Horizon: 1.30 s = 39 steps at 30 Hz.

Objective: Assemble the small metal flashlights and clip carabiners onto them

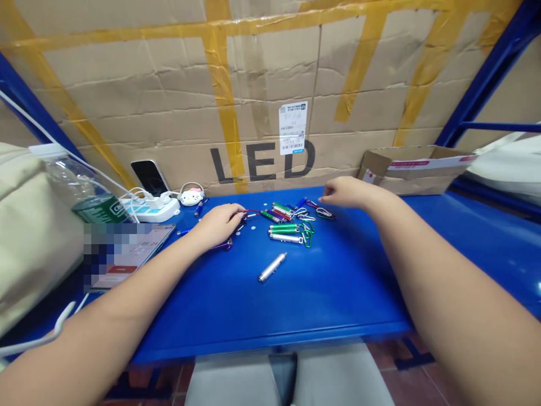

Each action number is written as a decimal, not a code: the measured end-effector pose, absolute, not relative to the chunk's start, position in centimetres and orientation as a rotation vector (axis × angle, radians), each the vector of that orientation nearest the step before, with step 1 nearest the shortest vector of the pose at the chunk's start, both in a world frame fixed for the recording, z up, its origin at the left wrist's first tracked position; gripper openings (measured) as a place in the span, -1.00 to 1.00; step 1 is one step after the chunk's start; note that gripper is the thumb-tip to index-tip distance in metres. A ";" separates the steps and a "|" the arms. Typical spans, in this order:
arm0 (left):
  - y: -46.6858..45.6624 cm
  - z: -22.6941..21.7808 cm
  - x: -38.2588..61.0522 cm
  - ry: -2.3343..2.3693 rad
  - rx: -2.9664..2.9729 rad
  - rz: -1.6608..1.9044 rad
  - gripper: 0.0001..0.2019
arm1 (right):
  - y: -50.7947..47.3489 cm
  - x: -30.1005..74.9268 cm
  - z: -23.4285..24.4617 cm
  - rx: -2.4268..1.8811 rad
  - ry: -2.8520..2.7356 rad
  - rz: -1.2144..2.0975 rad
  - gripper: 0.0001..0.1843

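Small metal flashlights with carabiner clips lie grouped at the middle of the blue table. Two green flashlights [284,228] sit side by side just above a silver flashlight [285,238]. A second silver flashlight [273,268] lies alone and slanted, closer to me. My left hand [224,221] curls down over a small dark heap of flashlights and clips left of the group; what its fingers grip is hidden. My right hand [344,192] hovers at the group's right, fingers bent together, near a carabiner [324,213]. Anything it holds cannot be made out.
A large taped cardboard box [262,79] stands behind the table [338,287]. On the left are a phone [131,259], a white power strip [156,210], a plastic bottle [99,208] and a pale bag [34,225]. An open carton [418,175] sits at the back right.
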<state>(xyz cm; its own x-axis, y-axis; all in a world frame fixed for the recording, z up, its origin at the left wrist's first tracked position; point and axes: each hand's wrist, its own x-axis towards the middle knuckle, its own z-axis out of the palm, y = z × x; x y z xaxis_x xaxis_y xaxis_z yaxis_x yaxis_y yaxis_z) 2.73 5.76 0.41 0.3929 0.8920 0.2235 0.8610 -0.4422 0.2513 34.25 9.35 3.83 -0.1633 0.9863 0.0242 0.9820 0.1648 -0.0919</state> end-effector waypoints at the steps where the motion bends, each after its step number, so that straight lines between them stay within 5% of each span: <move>1: 6.2 0.3 2.6 1.646 2.561 0.453 -0.64 | 9.7 34.7 3.5 -2.044 -2.366 0.135 -0.80; 10: 6.7 0.9 3.0 2.021 2.828 0.147 -0.65 | 12.2 33.5 0.3 -2.005 -2.324 0.113 -0.64; 21: 9.0 2.1 9.2 1.067 3.075 0.025 -0.71 | 11.9 32.1 0.7 -2.113 -2.454 0.052 -0.59; 30: 11.6 2.6 13.1 0.979 3.009 -0.251 -0.82 | 12.2 34.2 1.6 -1.836 -2.070 0.053 -0.70; 34: 11.2 2.8 13.3 1.020 3.025 -0.129 -0.84 | 10.8 33.3 3.3 -1.763 -1.981 0.208 -0.75; 39: 8.6 3.6 11.7 1.137 2.837 0.505 -0.77 | 8.3 31.5 4.7 -1.588 -2.093 0.566 -0.75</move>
<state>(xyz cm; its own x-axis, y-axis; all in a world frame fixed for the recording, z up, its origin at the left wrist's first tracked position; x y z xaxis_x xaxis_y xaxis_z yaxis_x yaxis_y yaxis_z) 11.74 8.57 3.58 0.6778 0.6789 0.2823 0.6647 -0.7299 0.1596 31.47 8.34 4.73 -0.2358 0.9661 0.1052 0.7814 0.2529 -0.5705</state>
